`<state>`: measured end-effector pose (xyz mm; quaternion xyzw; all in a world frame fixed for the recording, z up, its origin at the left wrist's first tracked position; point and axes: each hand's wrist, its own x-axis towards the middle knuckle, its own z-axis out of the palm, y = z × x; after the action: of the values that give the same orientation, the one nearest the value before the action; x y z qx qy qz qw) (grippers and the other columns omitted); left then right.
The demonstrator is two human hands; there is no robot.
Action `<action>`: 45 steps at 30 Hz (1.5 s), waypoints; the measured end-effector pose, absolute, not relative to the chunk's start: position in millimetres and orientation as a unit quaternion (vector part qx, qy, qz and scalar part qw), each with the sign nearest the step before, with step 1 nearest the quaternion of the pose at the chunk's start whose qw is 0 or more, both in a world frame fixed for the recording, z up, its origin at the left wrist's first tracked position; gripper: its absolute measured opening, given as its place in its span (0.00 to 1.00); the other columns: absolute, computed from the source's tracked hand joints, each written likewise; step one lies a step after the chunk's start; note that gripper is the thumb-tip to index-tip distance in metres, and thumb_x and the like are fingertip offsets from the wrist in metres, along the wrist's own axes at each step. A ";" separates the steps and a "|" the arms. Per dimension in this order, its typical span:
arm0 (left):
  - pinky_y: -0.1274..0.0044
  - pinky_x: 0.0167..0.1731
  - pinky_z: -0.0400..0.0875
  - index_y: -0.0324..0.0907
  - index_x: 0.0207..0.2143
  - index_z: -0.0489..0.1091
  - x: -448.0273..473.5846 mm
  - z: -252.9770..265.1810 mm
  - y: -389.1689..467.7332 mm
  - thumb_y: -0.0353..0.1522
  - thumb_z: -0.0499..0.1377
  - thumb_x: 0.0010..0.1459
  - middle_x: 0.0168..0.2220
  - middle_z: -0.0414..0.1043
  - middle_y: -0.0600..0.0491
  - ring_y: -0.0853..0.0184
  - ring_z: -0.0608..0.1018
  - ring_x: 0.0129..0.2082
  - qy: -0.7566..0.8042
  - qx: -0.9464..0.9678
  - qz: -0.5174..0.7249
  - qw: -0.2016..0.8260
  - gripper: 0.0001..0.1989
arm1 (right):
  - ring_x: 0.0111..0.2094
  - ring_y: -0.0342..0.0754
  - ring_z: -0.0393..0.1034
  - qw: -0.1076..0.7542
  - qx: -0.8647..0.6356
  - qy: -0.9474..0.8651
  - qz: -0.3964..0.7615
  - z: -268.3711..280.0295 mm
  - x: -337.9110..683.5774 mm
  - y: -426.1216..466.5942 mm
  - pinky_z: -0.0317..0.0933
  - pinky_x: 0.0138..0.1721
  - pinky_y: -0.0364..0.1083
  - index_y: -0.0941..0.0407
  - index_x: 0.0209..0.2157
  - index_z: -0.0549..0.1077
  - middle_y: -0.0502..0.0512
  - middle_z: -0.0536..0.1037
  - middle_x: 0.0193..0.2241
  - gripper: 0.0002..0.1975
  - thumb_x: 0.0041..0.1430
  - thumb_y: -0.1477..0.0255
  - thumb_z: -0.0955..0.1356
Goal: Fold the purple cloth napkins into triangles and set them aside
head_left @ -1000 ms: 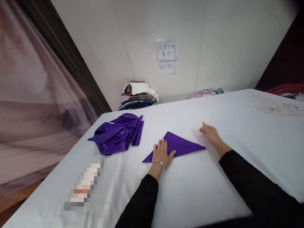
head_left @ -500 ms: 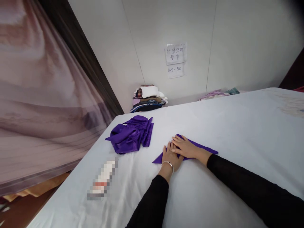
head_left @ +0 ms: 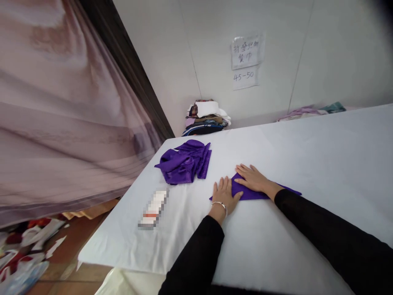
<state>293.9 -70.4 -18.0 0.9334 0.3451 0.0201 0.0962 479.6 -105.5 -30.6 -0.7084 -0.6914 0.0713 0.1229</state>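
A purple cloth napkin (head_left: 250,194), folded into a flat triangle, lies on the white-covered table (head_left: 264,246). My left hand (head_left: 225,196), with a silver bangle at its wrist, rests flat over the napkin's left corner with fingers spread. Stretched along the upper edge near the top point is my right hand (head_left: 251,179), palm down and fingers extended. Neither hand grips the fabric. To the left, apart from both hands, sits a crumpled heap of purple cloth (head_left: 184,162).
A blurred-out oblong object (head_left: 154,209) lies on the table's left side. Behind the table, a stack of folded clothes (head_left: 207,116) stands by the wall, which bears handwritten paper signs (head_left: 247,53). A pinkish curtain (head_left: 61,123) hangs at left; assorted items (head_left: 27,241) lie on the floor.
My hands have moved apart across the napkin: they overlapped before, and now a stretch of purple shows between them. The view has shifted, showing more of the floor at left.
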 end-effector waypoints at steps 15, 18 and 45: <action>0.65 0.59 0.46 0.46 0.53 0.62 215.2 -10.7 -56.4 0.39 0.44 0.61 0.59 0.57 0.54 0.65 0.54 0.61 0.538 0.822 0.115 0.146 0.20 | 0.62 0.56 0.39 0.148 -0.707 -0.687 0.082 -36.4 479.6 -103.6 0.32 0.59 0.58 0.50 0.60 0.53 0.53 0.51 0.62 0.36 0.56 0.46 0.50; 0.67 0.59 0.50 0.46 0.47 0.68 228.8 -5.9 -57.6 0.38 0.50 0.59 0.54 0.65 0.54 0.66 0.60 0.58 0.523 0.815 0.176 0.176 0.16 | 0.62 0.56 0.40 0.146 -0.703 -0.692 0.077 -36.2 479.7 -103.3 0.33 0.59 0.59 0.51 0.60 0.54 0.54 0.52 0.62 0.36 0.56 0.47 0.50; 0.73 0.48 0.59 0.46 0.28 0.73 278.8 -11.4 -33.8 0.40 0.54 0.56 0.38 0.74 0.55 0.67 0.70 0.45 0.496 0.825 0.218 0.160 0.11 | 0.62 0.55 0.41 0.146 -0.702 -0.694 0.064 -37.7 481.2 -102.9 0.35 0.59 0.59 0.51 0.60 0.55 0.56 0.53 0.61 0.35 0.57 0.47 0.50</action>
<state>278.8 -33.8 -11.4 0.8249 0.4964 0.2182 0.1599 481.2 -102.9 -37.7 -0.7023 -0.6937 0.0643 0.1464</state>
